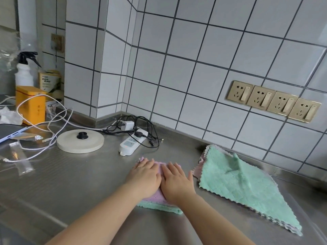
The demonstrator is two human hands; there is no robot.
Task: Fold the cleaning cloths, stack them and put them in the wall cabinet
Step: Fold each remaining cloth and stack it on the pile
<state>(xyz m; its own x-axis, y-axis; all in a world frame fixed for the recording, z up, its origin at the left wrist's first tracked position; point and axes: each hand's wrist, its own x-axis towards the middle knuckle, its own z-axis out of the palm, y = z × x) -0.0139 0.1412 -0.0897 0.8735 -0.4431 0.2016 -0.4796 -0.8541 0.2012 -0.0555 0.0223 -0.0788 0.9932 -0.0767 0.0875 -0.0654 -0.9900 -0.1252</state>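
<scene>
Along the worktop's left edge stand a white spray bottle and an orange box, with a phone lying at the edge and a white cable looping past them. Toward the back corner sits a round kettle base, and just to its right a power strip carries a white charger and a tangle of black leads. Near the worktop's front, about midway along it, a person presses both hands flat on a folded stack of cloths, lilac on top with a green layer showing at its near edge. The left hand lies palm down, fingers straight and close together, a ring on one finger; the right hand lies beside it in the same flat pose, thumb out to the right, the two hands touching side by side and gripping nothing. Just to the right, apart from the stack, a pile of unfolded cloths spreads toward the worktop's right edge, a green one uppermost with a raised crease across it and pale edges of others showing underneath. On the tiled wall above that pile, four gold sockets sit in a row.
</scene>
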